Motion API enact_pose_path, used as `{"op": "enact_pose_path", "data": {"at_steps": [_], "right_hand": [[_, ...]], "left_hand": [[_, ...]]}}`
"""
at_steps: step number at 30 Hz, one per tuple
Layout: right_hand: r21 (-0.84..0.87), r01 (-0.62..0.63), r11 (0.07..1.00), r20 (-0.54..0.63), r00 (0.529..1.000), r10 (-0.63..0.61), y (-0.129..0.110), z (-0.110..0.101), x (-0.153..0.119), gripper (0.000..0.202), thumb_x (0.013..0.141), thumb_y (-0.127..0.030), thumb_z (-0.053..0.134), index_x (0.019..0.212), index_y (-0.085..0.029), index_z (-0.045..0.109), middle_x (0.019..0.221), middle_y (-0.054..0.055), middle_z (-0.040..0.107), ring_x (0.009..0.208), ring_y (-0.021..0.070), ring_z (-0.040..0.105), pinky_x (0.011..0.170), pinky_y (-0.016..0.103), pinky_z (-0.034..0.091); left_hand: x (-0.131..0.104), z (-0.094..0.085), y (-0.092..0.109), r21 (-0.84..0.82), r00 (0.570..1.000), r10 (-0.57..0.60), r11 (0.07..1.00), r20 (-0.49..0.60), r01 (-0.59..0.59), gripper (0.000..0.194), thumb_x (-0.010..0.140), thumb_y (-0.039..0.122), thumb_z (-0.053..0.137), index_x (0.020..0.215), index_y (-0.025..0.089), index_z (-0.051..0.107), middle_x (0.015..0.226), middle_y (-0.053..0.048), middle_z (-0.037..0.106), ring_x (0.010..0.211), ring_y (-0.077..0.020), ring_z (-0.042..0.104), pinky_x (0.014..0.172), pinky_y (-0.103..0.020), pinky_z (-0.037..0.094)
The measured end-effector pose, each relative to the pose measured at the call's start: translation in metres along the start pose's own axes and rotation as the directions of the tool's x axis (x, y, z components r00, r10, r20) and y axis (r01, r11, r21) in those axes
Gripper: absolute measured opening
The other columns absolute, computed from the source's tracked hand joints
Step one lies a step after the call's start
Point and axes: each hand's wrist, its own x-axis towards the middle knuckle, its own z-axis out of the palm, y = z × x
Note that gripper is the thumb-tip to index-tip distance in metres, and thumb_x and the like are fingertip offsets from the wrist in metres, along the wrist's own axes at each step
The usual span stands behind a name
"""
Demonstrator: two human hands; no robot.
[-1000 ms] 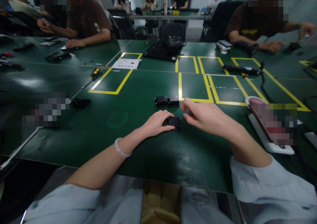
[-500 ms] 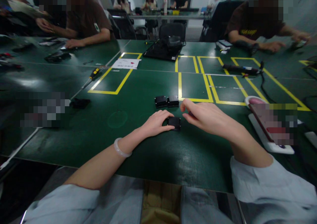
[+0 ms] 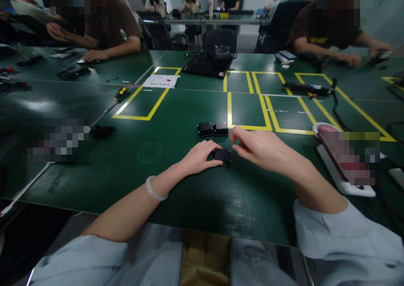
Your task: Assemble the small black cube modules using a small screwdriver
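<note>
A broad green table (image 3: pixel 195 201) fills the room's foreground, with a person (image 3: pixel 151 256) in pale blue sleeves seated at its near edge. Across it, two co-workers in dark brown shirts, one at left (image 3: pixel 110 20) and one at right (image 3: pixel 328 35), bend over small items in their hands. An unoccupied black chair (image 3: pixel 219 37) stands at the far side, behind a flat black panel (image 3: pixel 202 66) bearing a dark bundle. Yellow tape (image 3: pixel 229 109) marks out rectangles on the tabletop. To the person's right sits a device (image 3: pixel 362 190) with a white base, its face partly blurred out.

The left hand (image 3: pixel 200 157) lies low on the table, thumb and fingers grasping a black box; the right hand (image 3: pixel 260 149) hovers just beside it, fingers curled, though whether they pinch anything cannot be told. Farther off, a black tool (image 3: pixel 307 88) trailing a cord lies across the tape at right, while a white sheet (image 3: pixel 160 81) and a yellow-and-black screwdriver (image 3: pixel 120 93) rest at left. A pale bangle (image 3: pixel 151 189) circles the left wrist.

The black box (image 3: pixel 222 156) is flat on the table between the hands, with two similar boxes (image 3: pixel 205 129) side by side just beyond.
</note>
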Motion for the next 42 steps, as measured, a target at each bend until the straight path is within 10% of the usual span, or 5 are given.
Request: {"op": "enact_pose_path", "data": {"at_steps": [42], "right_hand": [[-0.022, -0.012, 1.0, 0.007, 1.0, 0.012, -0.0012, 0.0011, 0.0001, 0.019, 0.098, -0.037, 0.038, 0.097, -0.022, 0.05, 0.067, -0.001, 0.058, 0.057, 0.0159, 0.052, 0.053, 0.026, 0.022]], "left_hand": [[0.0002, 0.0008, 0.0, 0.003, 1.0, 0.003, 1.0, -0.003, -0.003, 0.039, 0.091, 0.049, 0.059, 0.118, 0.021, 0.056, 0.11, -0.007, 0.061, 0.099, -0.0248, 0.056, 0.086, -0.037, 0.045]]}}
